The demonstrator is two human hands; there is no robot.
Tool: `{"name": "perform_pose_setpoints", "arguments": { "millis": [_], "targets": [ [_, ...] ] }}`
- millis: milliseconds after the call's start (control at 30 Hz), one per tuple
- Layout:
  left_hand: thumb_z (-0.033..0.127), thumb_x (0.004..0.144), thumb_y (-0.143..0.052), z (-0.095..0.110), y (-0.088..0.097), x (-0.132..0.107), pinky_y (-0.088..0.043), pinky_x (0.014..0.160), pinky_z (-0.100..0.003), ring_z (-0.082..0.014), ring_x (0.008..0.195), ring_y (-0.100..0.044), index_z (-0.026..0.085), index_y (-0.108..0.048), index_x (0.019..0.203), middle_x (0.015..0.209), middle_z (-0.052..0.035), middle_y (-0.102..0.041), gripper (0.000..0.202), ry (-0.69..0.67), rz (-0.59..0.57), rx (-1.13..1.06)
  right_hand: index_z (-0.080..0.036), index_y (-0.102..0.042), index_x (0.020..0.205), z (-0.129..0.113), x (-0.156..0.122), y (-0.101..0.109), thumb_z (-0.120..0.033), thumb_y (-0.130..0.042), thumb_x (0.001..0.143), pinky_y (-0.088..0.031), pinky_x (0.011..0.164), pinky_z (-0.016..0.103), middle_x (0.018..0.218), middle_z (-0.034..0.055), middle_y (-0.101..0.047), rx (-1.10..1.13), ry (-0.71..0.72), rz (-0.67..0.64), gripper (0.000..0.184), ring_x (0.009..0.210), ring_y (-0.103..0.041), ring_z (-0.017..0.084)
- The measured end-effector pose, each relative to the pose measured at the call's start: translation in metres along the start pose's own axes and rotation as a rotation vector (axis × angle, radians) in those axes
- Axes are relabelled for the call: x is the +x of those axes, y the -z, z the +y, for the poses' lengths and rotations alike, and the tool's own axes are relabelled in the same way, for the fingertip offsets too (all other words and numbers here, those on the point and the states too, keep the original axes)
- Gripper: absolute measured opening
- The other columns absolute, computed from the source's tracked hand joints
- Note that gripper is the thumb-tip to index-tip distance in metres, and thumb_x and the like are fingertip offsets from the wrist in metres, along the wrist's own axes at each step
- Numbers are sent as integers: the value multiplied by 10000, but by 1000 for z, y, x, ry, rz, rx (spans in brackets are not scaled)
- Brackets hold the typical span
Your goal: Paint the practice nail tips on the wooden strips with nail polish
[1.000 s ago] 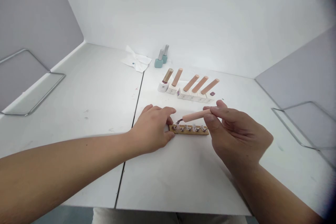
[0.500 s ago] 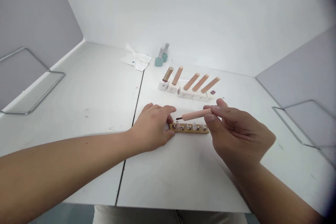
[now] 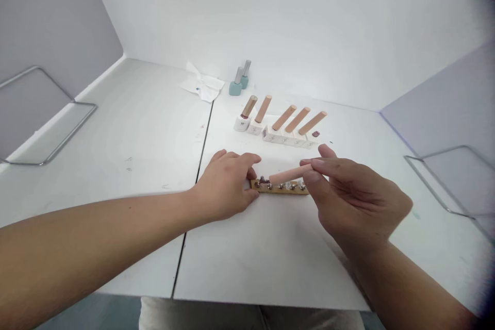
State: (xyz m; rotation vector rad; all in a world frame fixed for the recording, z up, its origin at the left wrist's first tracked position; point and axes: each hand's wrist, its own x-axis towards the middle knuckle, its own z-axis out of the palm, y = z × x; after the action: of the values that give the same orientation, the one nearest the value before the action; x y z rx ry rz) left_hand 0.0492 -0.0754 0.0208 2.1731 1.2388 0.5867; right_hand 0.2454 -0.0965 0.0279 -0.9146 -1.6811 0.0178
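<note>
A narrow wooden strip [image 3: 279, 188] lies on the white table, carrying a row of small metal clips with clear nail tips. My left hand [image 3: 226, 183] grips its left end between thumb and fingers. Pinched in my right hand [image 3: 348, 191] is a peach-coloured nail polish brush handle [image 3: 288, 174], lying almost level across the strip. Its dark brush tip sits among the leftmost clips, partly hidden by the handle. Whether the bristles touch a nail tip is too small to tell.
Beyond the hands stand several white polish bottles with tall peach caps [image 3: 284, 134]. Behind them are two teal bottles with grey caps [image 3: 235, 88] and a crumpled white tissue [image 3: 201, 87]. Wire frames [image 3: 50, 118] [image 3: 444, 180] stand against the side walls.
My right hand has lowered the brush, bringing its tip from above the strip down among the left clips. My left hand stays on the strip.
</note>
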Motion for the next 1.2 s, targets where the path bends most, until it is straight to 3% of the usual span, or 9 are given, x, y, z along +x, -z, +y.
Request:
{"name": "perform_pose_setpoints", "arguments": {
  "millis": [333, 567, 967, 1200],
  "targets": [
    [224, 733, -637, 0, 0, -1, -392, 942, -425, -254, 1023, -579, 199, -498, 1191, 966, -3, -709, 480, -4, 10, 7, -238, -687, 914, -3, 1, 3, -32, -691, 674, -536, 944, 466, 713, -59, -683, 49, 0, -41, 316, 672, -677, 125],
    [214, 728, -642, 2, 1, 0, -387, 956, -426, -254, 1042, -559, 174, -500, 1200, 974, -4, -709, 494, 10, -11, 9, -245, -683, 911, -2, 2, -1, -70, -709, 692, -513, 962, 510, 753, -58, -690, -5, -18, 98, 282, 718, -693, 135],
    [209, 729, -642, 0, 0, 0, -396, 939, -422, -248, 1013, -573, 195, -500, 1185, 956, -3, -712, 477, -4, 12, 14, -266, -683, 901, -1, 1, -2, -80, -705, 699, -515, 959, 516, 771, -66, -697, -6, -27, 38, 276, 722, -697, 138],
    [205, 732, -642, 1, 1, 0, -389, 950, -427, -248, 1016, -566, 177, -501, 1190, 951, -8, -711, 481, 4, 0, 5, -228, -701, 883, -1, 0, 2, -19, -713, 627, -536, 939, 489, 767, -46, -705, 11, -29, 40, 330, 682, -673, 121]
  ]
}}
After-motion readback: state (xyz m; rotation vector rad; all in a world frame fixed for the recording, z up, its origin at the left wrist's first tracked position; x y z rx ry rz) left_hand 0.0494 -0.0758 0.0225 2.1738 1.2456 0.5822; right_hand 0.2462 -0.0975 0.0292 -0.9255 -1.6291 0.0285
